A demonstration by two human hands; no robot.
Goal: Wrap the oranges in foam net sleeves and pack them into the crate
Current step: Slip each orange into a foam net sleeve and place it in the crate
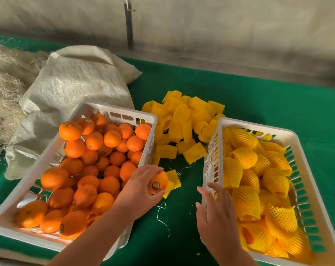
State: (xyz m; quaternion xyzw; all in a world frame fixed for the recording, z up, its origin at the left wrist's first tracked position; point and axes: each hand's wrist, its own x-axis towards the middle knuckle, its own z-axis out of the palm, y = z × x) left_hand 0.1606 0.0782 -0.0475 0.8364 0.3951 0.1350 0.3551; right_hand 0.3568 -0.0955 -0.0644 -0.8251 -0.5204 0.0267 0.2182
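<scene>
A woven sack (74, 87) is seen at the far left on the green table (259, 96), just behind a white crate (113, 110) filled with bare oranges (93, 160). Between this crate and the right crate (211, 166), a strip of green surface is left open, narrowing toward the far side, where a heap of yellow foam net sleeves (186, 120) is piled. An orange (159, 182) is grasped in the curled fingers of the left hand (141, 187), just past the near right corner of the left crate and above one loose sleeve (173, 178). The right hand (214, 206) is held with fingers extended and relaxed, empty, beside the left wall of the right crate, where wrapped oranges (259, 181) are packed.
</scene>
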